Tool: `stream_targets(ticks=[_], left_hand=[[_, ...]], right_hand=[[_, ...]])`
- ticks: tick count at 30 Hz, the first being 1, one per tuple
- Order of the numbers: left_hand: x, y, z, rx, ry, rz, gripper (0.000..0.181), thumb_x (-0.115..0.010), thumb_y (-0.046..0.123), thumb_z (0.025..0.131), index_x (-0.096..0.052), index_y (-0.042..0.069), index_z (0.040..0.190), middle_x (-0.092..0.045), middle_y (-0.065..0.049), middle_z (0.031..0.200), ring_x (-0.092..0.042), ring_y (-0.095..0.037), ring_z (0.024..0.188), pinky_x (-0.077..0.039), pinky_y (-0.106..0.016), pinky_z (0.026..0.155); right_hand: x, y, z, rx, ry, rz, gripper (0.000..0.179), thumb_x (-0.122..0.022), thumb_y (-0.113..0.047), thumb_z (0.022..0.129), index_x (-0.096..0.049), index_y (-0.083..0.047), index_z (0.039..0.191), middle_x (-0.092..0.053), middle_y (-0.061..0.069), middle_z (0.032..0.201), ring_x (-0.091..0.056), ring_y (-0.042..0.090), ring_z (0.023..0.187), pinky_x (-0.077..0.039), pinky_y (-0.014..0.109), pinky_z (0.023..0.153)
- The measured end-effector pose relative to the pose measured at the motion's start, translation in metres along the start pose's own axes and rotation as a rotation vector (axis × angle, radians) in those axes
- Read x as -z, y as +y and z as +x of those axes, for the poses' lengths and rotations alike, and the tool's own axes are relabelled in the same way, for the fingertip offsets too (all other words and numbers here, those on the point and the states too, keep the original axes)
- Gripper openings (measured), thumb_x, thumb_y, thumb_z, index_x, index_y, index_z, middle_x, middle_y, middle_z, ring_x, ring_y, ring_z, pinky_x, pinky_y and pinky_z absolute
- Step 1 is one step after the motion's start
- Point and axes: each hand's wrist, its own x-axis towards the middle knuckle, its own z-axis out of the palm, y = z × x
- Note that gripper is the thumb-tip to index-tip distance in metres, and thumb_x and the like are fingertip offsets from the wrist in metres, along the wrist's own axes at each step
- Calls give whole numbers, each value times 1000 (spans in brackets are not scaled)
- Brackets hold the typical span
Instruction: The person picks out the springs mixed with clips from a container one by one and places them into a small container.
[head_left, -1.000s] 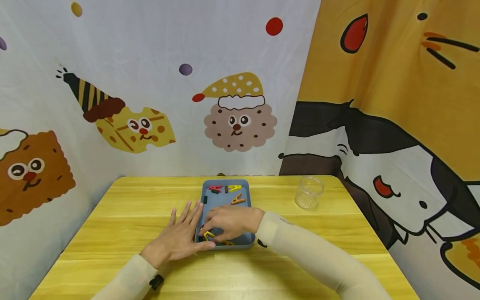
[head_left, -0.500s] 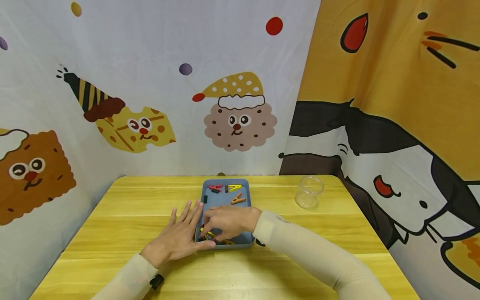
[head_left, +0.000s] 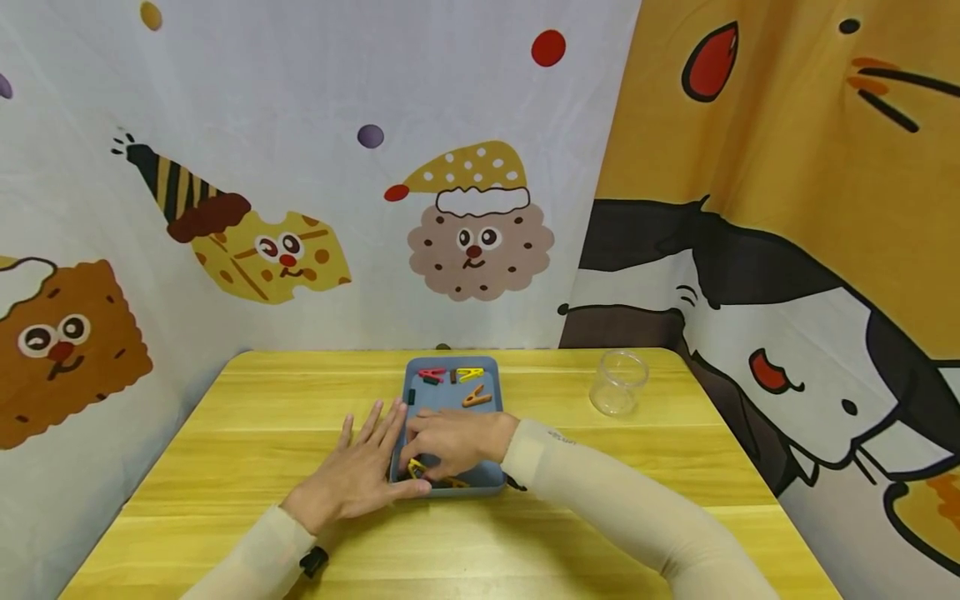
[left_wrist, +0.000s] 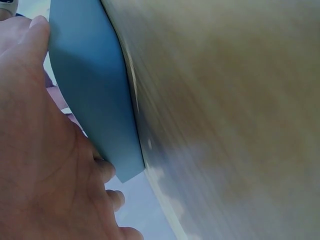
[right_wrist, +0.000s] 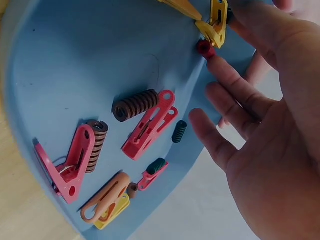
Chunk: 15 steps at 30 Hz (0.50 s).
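The blue tray (head_left: 450, 433) lies on the table with several plastic clips and small springs in it. My left hand (head_left: 360, 475), fingers spread, rests against the tray's left side, its thumb along the near edge. My right hand (head_left: 453, 442) reaches into the near left corner, fingers bent down. In the right wrist view one fingertip touches a small red spring-like piece (right_wrist: 205, 48), and the thumb is beside a yellow clip (right_wrist: 217, 25). A grip on either is unclear. Pink clips (right_wrist: 150, 125), brown springs (right_wrist: 136, 104) and an orange clip (right_wrist: 105, 197) lie farther off.
A clear round jar (head_left: 618, 383) stands at the table's back right. The wooden table (head_left: 285, 400) extends around the tray. Behind it hangs a patterned cloth (head_left: 480, 100) with cartoon figures.
My right hand has shifted slightly within the tray's near left corner, and the yellow clip there has turned. The red piece seen earlier is now hidden in the head view. My left hand stays put.
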Motion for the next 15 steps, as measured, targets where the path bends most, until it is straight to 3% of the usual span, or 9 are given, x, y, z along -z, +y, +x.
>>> stream_targets(ticks=[7,15], left_hand=[[-2,0,0,3,3,6,128,-60,90,104,-6,10,188,-2,-11,199,2,-46,185,4,-87,139],[-5,-1,1,12,14,15,128,-61,89,104,-6,10,188,-2,-9,199,2,-44,185,5,-86,140]], right_hand=[[-1,-2,0,-1,-26,-76,32,-79,-45,113,-78,-45,145,-69,-12,142,-57,7,123,-56,27,101],[-4,0,0,-2,-1,-59,26,-83,-42,111,-82,-41,136,-71,-13,138,-61,6,121,-57,27,102]])
